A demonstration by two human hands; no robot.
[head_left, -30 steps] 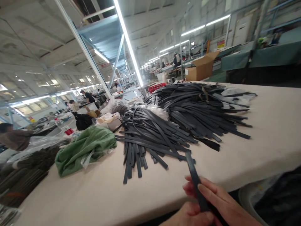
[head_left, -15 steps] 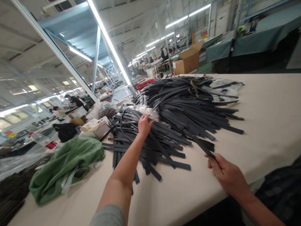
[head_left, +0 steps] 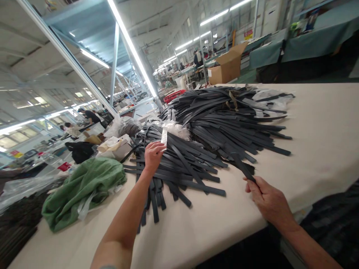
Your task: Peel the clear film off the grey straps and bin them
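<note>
My left hand [head_left: 153, 156] is above the nearer pile of black strips [head_left: 193, 181], its fingers pinched on a narrow white strip [head_left: 164, 138] that stands up from them. Faint marks show on that strip, too small to read. At the right, near the table's front edge, my right hand [head_left: 265, 196] is closed around the end of a flat black strip [head_left: 242, 166]. The strip points away toward the piles. A dark, rough-edged piece [head_left: 249, 169] lies right beside it; whether the two are joined I cannot tell.
A larger heap of black strips [head_left: 224, 123] lies behind, with clear plastic [head_left: 272, 101] at its right end. Green cloth [head_left: 84, 190] and a white box [head_left: 119, 149] are on the left. Beyond the cream-covered table [head_left: 316, 138] stands an open cardboard box [head_left: 228, 67].
My left hand has moved left and slightly toward me, off the white plastic among the piles, and now holds a white strip. My right hand keeps the black strip in nearly the same place.
</note>
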